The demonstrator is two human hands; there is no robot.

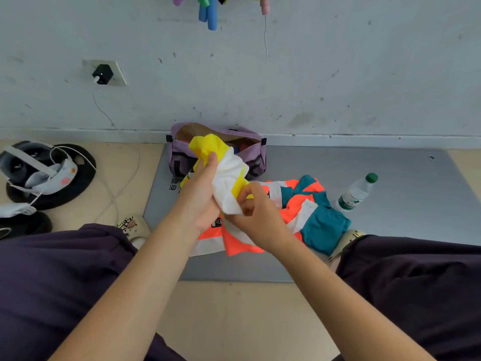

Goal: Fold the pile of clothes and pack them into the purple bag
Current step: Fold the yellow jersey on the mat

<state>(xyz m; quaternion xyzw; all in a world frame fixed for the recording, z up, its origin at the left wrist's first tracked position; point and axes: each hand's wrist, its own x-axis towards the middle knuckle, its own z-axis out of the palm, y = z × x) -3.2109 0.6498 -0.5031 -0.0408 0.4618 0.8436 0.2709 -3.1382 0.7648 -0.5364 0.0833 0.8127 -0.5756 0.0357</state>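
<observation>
The light is even, soft and bright, with only weak shadows under the clothes on the grey mat (364, 173). There is no strong glare. The wide lens bends the wall base (364, 139), and fine details look slightly soft.

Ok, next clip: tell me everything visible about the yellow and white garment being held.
The yellow and white garment is a thin, soft-looking fabric piece, bunched and crumpled rather than folded flat. It is lifted off the grey mat, in front of the open purple bag. The left hand grips its middle with the thumb over the cloth; the right hand pinches its lower white end. Its yellow top flops over toward the bag's opening. Its type cannot be told.
</observation>
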